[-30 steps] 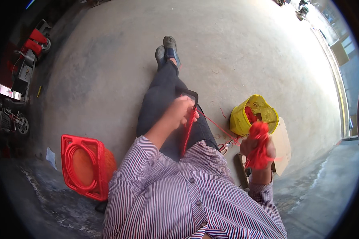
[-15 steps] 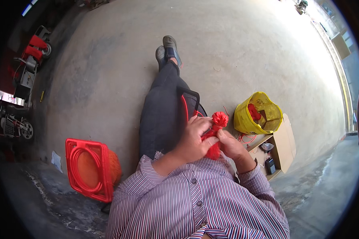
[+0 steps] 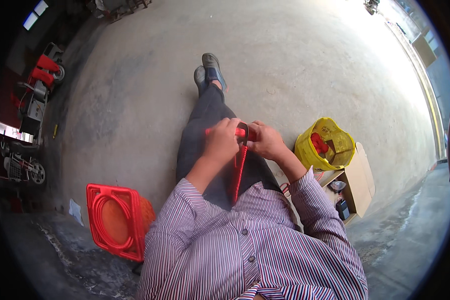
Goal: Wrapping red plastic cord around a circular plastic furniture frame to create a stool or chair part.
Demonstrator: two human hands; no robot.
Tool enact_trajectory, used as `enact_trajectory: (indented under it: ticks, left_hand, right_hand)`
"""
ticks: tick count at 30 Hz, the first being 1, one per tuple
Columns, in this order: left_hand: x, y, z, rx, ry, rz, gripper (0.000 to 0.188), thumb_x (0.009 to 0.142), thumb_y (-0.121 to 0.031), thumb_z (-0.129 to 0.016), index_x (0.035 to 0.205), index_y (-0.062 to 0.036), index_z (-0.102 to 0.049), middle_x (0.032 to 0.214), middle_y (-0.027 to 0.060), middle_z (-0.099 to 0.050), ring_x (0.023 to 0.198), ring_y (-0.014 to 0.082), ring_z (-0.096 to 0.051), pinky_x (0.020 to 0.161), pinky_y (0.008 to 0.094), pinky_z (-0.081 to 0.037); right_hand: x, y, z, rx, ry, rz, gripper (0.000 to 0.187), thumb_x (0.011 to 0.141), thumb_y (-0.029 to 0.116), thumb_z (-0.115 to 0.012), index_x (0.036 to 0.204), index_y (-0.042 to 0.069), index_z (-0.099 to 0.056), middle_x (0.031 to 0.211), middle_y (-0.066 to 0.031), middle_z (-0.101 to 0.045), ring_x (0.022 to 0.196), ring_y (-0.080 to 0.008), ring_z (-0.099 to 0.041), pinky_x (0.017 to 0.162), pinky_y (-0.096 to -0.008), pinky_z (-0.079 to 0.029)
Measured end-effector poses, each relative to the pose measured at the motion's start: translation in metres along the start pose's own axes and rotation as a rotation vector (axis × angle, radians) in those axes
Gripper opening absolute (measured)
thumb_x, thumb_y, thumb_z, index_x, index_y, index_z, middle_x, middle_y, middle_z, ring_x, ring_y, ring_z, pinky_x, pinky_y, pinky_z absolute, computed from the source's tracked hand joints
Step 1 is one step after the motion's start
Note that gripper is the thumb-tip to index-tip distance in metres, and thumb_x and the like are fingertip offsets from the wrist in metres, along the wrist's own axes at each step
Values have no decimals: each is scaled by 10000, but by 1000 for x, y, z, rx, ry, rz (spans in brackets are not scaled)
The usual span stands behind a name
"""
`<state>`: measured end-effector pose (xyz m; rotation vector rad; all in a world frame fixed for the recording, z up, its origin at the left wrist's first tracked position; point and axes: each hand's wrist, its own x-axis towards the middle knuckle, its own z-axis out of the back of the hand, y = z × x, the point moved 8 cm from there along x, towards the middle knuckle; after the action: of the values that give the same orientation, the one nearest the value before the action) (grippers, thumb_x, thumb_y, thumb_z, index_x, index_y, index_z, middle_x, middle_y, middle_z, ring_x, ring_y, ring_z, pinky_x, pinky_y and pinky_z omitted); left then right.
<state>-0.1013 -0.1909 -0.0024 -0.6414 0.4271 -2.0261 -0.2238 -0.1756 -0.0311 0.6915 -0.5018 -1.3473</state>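
Note:
Both my hands are over my thighs, close together on a red cord bundle (image 3: 240, 132) that lies crosswise between them. My left hand (image 3: 222, 139) has its fingers curled round the bundle's left part. On the other side my right hand (image 3: 266, 140) is closed at its right end, beside a curved black bar (image 3: 244, 128). The bar stands up against the bundle between the hands. From there a red braided cord (image 3: 239, 172) runs down toward my lap. My fingers hide much of the bundle.
A yellow bucket (image 3: 305, 150) with red cord in it stands to the right. An open cardboard box (image 3: 359, 180) beside it holds a small black device (image 3: 342, 209). At left is a red square frame (image 3: 116, 220) with an orange body behind it. Scooters (image 3: 40, 95) stand far left.
Both hands have moved forward from near my belly to over my thighs. The red bundle, upright before with its rounded looped end showing, now lies crosswise at the black bar.

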Motion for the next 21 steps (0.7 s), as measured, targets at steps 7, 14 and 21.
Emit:
enact_trajectory:
  ticks: [7, 14, 21]
  left_hand:
    - [-25, -10, 22, -356, -142, -7, 261, 751, -40, -683, 1002, -3, -620, 1063, 152, -619, 913, 309, -631, 810, 366, -509]
    - [-49, -4, -23, -806, 37, 217, 337, 848, -57, -657, 1150, 21, -531, 885, 106, -687, 760, 137, -650, 694, 273, -520]
    - [-54, 8, -41, -889, 171, 383, 342, 880, -23, -612, 1190, 38, -483, 811, 90, -655, 690, 104, -612, 643, 240, -507]
  right_hand:
    - [-35, -3, 60, 308, -349, 171, 229, 768, 186, -718, 928, 37, -650, 1093, -116, -626, 990, -244, -626, 843, -336, -498]
    - [-108, 64, 54, 1432, 204, 294, 346, 652, 223, -734, 789, 5, -502, 868, -215, -656, 795, -265, -641, 761, -369, -517]
    - [-154, 105, 37, 1471, 318, 19, 342, 670, 90, -760, 842, 64, -465, 843, -43, -537, 792, -105, -536, 665, -280, -433]
